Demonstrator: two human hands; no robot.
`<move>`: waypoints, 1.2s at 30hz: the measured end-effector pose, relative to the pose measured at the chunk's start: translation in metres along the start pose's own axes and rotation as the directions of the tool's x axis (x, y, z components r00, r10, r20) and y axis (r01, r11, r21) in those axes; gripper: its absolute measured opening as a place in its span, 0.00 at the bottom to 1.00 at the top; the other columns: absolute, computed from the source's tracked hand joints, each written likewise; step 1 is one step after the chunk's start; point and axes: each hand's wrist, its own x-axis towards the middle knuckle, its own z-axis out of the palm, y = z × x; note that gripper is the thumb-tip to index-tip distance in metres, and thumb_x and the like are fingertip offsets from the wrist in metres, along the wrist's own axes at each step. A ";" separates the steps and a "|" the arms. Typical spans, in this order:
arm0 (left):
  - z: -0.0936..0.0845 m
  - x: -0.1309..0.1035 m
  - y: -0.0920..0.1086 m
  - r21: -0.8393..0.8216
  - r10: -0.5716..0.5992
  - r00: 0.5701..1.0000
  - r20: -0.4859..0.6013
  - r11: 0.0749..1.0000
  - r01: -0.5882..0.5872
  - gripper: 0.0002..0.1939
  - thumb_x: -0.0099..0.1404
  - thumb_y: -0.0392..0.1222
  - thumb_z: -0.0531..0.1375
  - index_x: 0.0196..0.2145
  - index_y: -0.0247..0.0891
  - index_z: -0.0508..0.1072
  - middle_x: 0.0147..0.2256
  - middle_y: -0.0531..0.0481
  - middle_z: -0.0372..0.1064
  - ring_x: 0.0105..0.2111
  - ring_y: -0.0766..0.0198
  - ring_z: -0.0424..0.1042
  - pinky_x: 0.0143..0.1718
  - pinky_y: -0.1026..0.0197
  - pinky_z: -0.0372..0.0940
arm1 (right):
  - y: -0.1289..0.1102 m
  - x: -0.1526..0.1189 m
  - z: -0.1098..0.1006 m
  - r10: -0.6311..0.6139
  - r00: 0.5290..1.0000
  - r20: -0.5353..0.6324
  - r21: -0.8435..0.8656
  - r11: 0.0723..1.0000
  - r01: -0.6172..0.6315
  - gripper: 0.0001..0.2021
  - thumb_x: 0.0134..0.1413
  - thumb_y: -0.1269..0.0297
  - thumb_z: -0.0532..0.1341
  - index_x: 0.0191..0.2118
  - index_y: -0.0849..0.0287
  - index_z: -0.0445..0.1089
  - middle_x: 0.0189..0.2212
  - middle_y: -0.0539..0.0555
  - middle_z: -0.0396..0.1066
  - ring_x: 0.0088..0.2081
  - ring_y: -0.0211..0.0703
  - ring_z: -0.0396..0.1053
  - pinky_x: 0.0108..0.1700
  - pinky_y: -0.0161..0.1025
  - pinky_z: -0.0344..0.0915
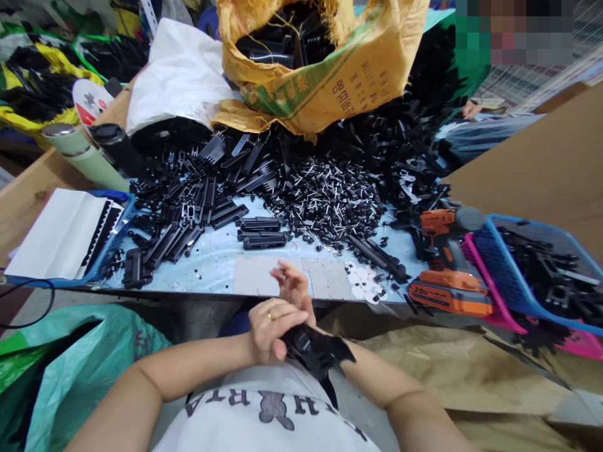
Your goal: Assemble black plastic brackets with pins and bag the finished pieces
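Note:
My left hand (271, 329), with a ring on one finger, is closed over a black wrist strap (316, 351) wrapped around my right wrist. My right hand (293, 285) is raised just in front of the table edge, fingers loosely curled and apart, holding nothing. Both hands are close to my body, below the table edge. On the pale blue table (221, 260) lie heaps of black plastic parts (198, 207) and a pile of small black pieces with metal pins (330, 198). Two long assembled black pieces (264, 232) lie nearest my hands.
An orange cordless drill (447, 270) lies at the right table edge beside blue (513, 276) and pink baskets of black parts. A yellow sack (330, 69) of parts stands at the back, a white bag (179, 75) and bottles (85, 154) at left. Another person's hand (471, 110) is at far right.

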 end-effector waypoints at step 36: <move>-0.213 0.136 -0.254 0.773 -0.580 0.636 -0.510 0.016 0.635 0.17 0.65 0.40 0.50 0.46 0.23 0.65 0.47 0.28 0.63 0.51 0.44 0.59 0.49 0.47 0.56 | 0.091 0.231 -0.016 0.111 0.881 0.459 0.482 0.802 -0.352 0.21 0.50 0.53 0.61 0.48 0.54 0.56 0.32 0.49 0.69 0.36 0.42 0.70 0.37 0.40 0.66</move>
